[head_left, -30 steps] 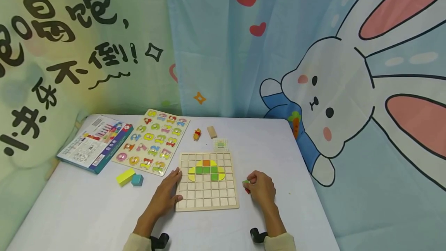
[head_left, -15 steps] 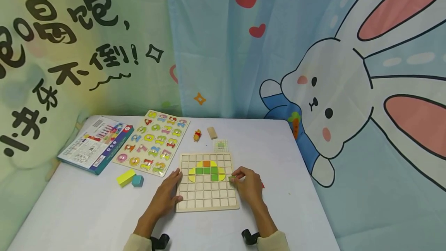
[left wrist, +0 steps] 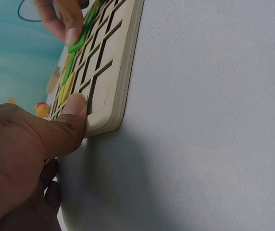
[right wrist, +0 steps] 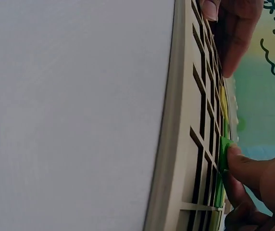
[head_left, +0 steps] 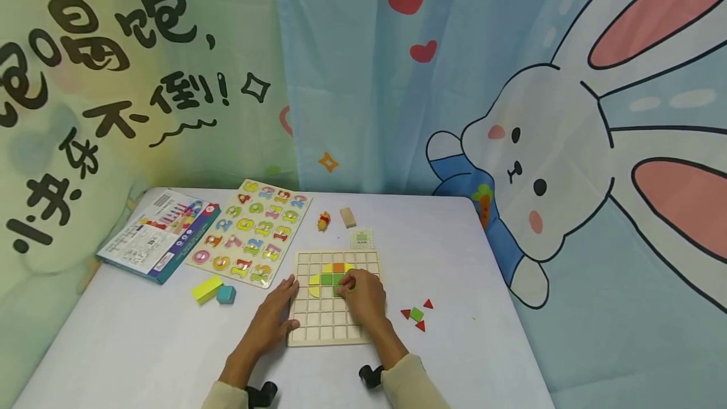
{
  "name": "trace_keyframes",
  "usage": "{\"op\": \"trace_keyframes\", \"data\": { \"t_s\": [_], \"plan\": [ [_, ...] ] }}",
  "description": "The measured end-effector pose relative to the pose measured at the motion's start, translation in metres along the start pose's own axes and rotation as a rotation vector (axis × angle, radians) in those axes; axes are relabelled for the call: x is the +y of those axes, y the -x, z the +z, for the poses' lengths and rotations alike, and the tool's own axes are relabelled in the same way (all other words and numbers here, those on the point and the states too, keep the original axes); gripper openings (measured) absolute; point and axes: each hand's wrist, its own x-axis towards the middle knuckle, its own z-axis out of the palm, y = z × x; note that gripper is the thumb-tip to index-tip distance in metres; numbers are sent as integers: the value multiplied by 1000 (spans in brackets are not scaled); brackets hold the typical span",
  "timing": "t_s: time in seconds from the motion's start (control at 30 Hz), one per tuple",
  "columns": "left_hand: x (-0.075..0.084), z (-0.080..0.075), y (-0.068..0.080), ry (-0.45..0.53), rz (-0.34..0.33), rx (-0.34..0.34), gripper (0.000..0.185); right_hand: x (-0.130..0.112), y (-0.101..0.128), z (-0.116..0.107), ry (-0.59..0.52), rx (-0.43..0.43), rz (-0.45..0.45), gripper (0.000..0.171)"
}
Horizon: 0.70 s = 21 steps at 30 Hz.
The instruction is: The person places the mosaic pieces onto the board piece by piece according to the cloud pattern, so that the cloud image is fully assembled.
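Observation:
My left hand (head_left: 271,315) rests along the left edge of a light wooden grid board (head_left: 320,326), its thumb on the rim in the left wrist view. Over the board's middle, my right hand (head_left: 366,298) pinches a small green square tile (right wrist: 225,153) between thumb and finger. That tile touches the grid or sits just above it; which one I cannot tell. Yellow rounded tiles (head_left: 314,286), green tiles (head_left: 326,279) and an orange tile (head_left: 338,267) lie in the upper cells. The right hand hides part of this pattern in the head view.
Right of the board lie another green square (head_left: 416,314) and red triangles (head_left: 420,326). A pattern card (head_left: 361,238), a wooden block (head_left: 348,217) and a small figure (head_left: 324,221) stand behind. To the left are a number board (head_left: 250,232), a box (head_left: 156,232) and yellow (head_left: 207,290) and teal (head_left: 225,295) blocks.
My right hand has picked up a green tile from the right of the board and carried it left over the grid. The loose pieces there are uncovered. My left hand has stayed in place.

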Motion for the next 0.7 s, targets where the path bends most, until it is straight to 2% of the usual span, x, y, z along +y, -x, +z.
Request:
{"op": "trace_keyframes", "data": {
  "t_s": [0.17,0.37,0.53,0.7],
  "plan": [
    [2,0,1,9,5,12,85,0,1,3,32,-4,2,18],
    [1,1,-1,-2,3,0,84,2,5,-4,27,-43,-19,18],
    [0,1,-1,9,10,-6,83,12,13,-21,-49,-64,0,25],
    [0,-1,0,11,12,-5,83,35,24,-51,-100,1,35,30]
  ]
}}
